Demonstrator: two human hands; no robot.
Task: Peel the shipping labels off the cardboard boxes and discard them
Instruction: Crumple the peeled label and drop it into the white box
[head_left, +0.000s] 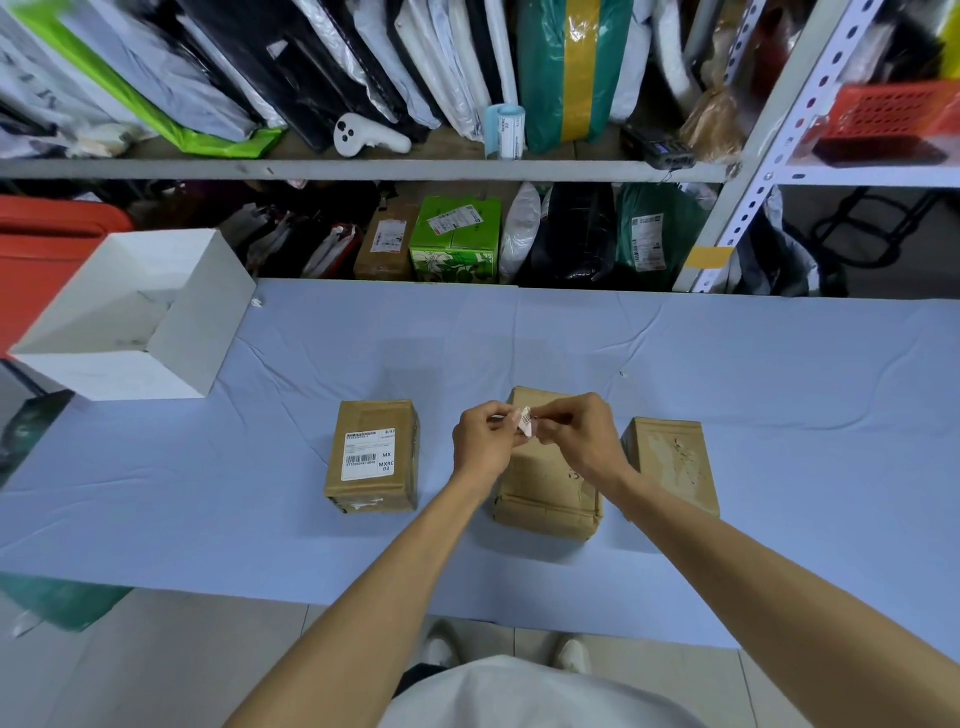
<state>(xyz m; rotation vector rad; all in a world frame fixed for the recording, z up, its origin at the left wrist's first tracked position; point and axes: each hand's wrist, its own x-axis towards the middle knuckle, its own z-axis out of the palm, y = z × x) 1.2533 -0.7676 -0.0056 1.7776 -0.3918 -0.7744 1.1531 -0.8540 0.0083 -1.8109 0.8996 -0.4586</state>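
The peeled shipping label (525, 422) is crumpled between both hands above the middle cardboard box (548, 483), near the desk's front edge. The left hand (483, 441) and right hand (579, 434) each have fingers closed in a pinch on it. It looks light, limp and probably tacky on its adhesive side, so it may cling to skin; balling it tighter should help release. The right box (672, 465) shows torn residue only. The left box (375, 454) carries 1 intact label (370, 453), best lifted from a corner. A white open bin (132, 317) sits at the desk's far-left corner.
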